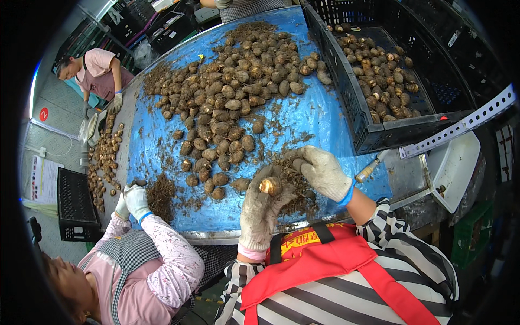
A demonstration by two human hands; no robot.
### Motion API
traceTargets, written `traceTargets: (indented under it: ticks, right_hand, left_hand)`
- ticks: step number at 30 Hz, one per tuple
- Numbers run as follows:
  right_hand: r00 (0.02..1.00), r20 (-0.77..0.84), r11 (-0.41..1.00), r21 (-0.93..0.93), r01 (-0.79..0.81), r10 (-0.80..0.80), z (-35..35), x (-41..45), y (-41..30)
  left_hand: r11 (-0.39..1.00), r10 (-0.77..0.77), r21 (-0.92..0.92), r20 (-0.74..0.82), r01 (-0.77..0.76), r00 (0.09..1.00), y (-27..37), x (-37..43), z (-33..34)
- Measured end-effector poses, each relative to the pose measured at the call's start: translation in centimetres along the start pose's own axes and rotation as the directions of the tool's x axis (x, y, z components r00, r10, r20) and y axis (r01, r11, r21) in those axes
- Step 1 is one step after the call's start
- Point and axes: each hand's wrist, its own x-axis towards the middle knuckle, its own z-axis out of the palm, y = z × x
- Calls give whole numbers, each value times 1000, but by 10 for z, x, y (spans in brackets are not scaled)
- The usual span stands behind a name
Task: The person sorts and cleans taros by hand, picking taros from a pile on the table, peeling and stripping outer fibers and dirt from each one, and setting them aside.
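Observation:
My left hand [262,207], in a soiled knit glove, holds a small taro corm [271,185] whose pale cut end faces up. My right hand [325,170], gloved too, is to the right of it over a heap of brown root fibres [294,191]; its fingers are curled, and whether they hold anything cannot be told. Beyond my hands a large pile of brown taro corms [227,93] lies on the blue plastic sheet [308,122] covering the table. A knife with a wooden handle [367,171] lies right of my right hand.
A black plastic crate [365,130] with corms stands at the right, beside a perforated metal strip [463,124] and a white tray [457,170]. A co-worker's gloved hands [136,203] work at the left. Other people stand at the far edges. More corms [107,162] lie along the left side.

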Motion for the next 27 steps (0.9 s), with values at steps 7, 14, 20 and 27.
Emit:
traceTargets:
  ticks: [7, 14, 20, 27]
  right_hand:
    - [967, -26, 945, 207, 252, -252, 0, -14, -27]
    - [882, 262, 919, 148, 365, -392, -14, -14, -30]
    - [934, 121, 942, 60, 331, -336, -9, -13, -16]
    - [967, 75, 970, 16, 242, -243, 5, -10, -24]
  left_hand:
    - [997, 11, 76, -25, -9, 1000, 0, 0, 6]
    - [999, 11, -40, -189, -19, 982, -16, 6, -16]
    - [990, 18, -136, -122, -35, 992, -10, 5, -18]
    - [997, -19, 76, -109, 27, 994, -2, 1, -3]
